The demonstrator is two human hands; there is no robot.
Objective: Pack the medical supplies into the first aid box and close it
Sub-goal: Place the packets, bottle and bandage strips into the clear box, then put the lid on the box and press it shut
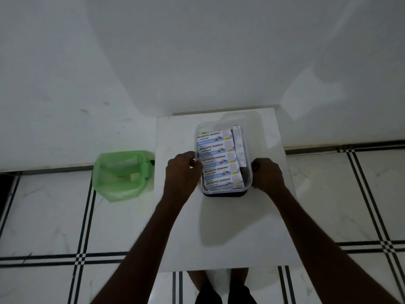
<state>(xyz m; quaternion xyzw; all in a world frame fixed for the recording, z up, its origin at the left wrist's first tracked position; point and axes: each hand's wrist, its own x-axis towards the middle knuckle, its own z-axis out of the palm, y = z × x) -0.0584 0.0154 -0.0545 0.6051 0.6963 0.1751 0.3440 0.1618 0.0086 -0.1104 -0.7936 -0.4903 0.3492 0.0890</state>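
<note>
A clear plastic first aid box (pixel 249 148) stands on the far half of a small white table (pixel 219 238). Inside it lies a strip of blue-and-white antiseptic bandage packets (pixel 217 159), and a narrow white carton (pixel 238 141) sits along the right wall. A dark blue piece (pixel 223 194) shows under the box's near edge. My left hand (pixel 182 170) grips the box's left side, fingers curled over the rim. On the right side, my right hand (pixel 266 174) grips the wall. I cannot tell whether a clear lid sits on top.
A green plastic bag (pixel 120 174) sits on the tiled floor left of the table. A white wall rises just behind the table. My legs (pixel 219 288) show below the table's near edge.
</note>
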